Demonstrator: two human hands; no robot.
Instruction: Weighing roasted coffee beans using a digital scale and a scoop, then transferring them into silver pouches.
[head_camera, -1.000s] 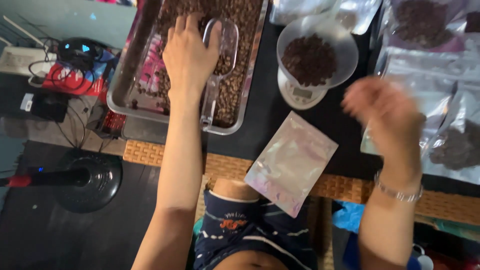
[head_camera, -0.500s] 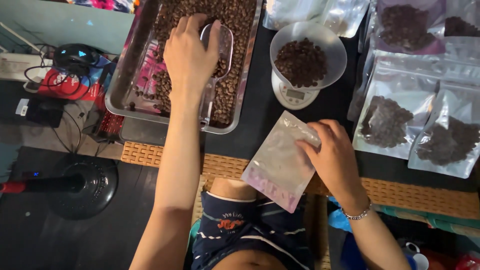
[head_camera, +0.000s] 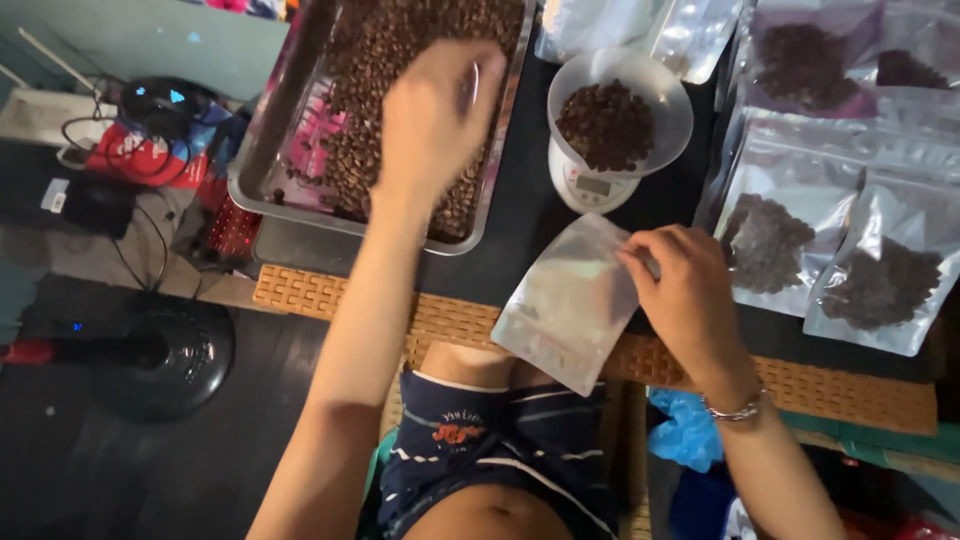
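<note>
A: What lies nearest the person?

B: A flat, empty, shiny silver-and-clear plastic zip pouch (head_camera: 568, 303), tilted, its lower corner hanging over the woven rattan table edge (head_camera: 300, 290) above the person's lap. The right hand (head_camera: 688, 300) pinches its upper right corner, fingers curled around that edge, a metal bracelet (head_camera: 735, 410) at the wrist.

A: And the left hand?

B: Farther off, the left hand (head_camera: 432, 115) is blurred above the rectangular metal tray of brown coffee beans (head_camera: 262, 150). It is closed around the clear plastic scoop (head_camera: 472, 80), of which only a sliver shows beside the fingers.

A: What is beyond the pouch?

B: A translucent round bowl of beans (head_camera: 618, 110) sits on a small white digital scale (head_camera: 595, 185), just right of the tray. Filled clear pouches of beans (head_camera: 770, 240) lie at the right.
</note>
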